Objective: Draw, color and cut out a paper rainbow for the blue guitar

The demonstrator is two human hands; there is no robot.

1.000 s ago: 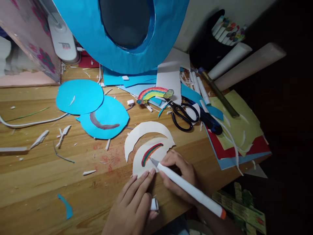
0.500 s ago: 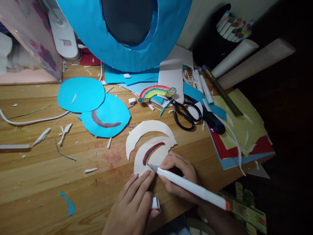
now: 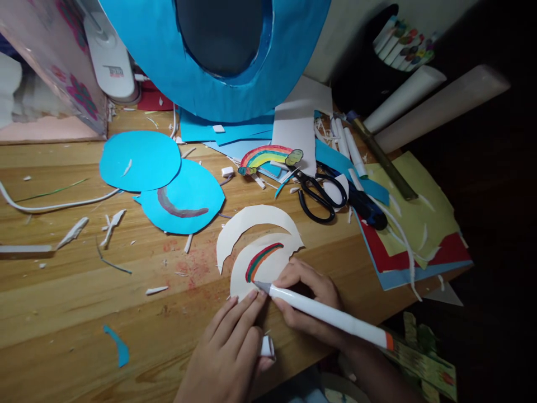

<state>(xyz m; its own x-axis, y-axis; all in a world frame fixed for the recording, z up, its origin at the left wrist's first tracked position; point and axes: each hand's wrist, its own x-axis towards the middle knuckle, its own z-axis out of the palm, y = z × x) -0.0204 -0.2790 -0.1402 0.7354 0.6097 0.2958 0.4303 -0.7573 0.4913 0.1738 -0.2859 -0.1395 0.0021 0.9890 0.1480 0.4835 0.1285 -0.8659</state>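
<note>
While you work over the wooden table (image 3: 62, 313), these items lie before you, largest first.

- Large blue paper-covered ring (image 3: 226, 103): at the table's far side, its dark round opening facing you.
- Your left hand (image 3: 229, 352): fingertips flat on the near edge of the cream paper, apparently to stop it sliding; thumb and curled finger pinch a cap.
- Your right hand (image 3: 323, 291): closed in a writing grip near the marker's tip end, presumably for fine control.
- Two bright blue paper ovals (image 3: 142, 159): overlapping at your left, the lower one bearing a purplish curved stroke.
- Rounded cream paper piece (image 3: 272, 268): flat before both hands, within reach of the tip.
- Cream paper crescent (image 3: 251, 215): just beyond it, arching around its far side.
- Long white marker with orange end (image 3: 331, 315): slanted across your right hand, grey tip at the near end of the stripes.
- Black-handled scissors (image 3: 302, 178): beyond your right hand, unheld.
- Coloured paper rainbow cutout (image 3: 272, 154): beside the scissors.
- Red, green and orange curved stripes (image 3: 260, 259): on the rounded piece.
- White hollow marker cap (image 3: 267, 346): in your left hand, tucked there perhaps for quick recapping.
</note>
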